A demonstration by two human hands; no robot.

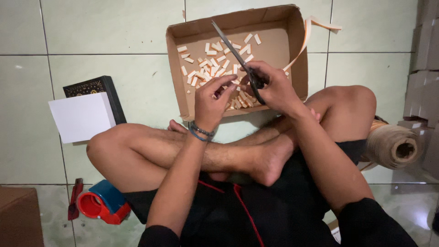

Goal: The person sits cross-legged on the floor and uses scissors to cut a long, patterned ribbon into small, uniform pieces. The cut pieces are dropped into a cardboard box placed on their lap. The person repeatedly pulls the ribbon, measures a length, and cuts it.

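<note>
A person sits cross-legged on a tiled floor (114, 55), both hands over an open cardboard box (299, 68) in the upper middle of the frame. The right hand (274, 87) is clenched around the handles of black scissors (235, 52), whose blades point up and to the left across the box. The left hand (212, 98) pinches the end of a pale strip (302, 43) between fingertips, right beside the blades; the strip arcs over the box's right wall and trails off toward the upper right. Many small cut pieces (208, 64) lie scattered on the box floor, thickest just beneath the hands.

At the left of the frame, a white sheet (80, 116) lies over a dark book (98, 87). A red and blue tape dispenser (100, 203) sits at the lower left by the thigh, and a roll of tan material (393, 146) lies at the right behind the knee.

The chief risk, as I judge it, is to the left fingertips: they hold the strip so near the blades that a hurried snip could nick them. The strip could also twist or slip in the pinch, giving uneven pieces. Pieces may spring off the blades and clear the box's low near side, landing on the floor or the legs. The long loose strip could catch on the box wall and tug out of the fingers.
</note>
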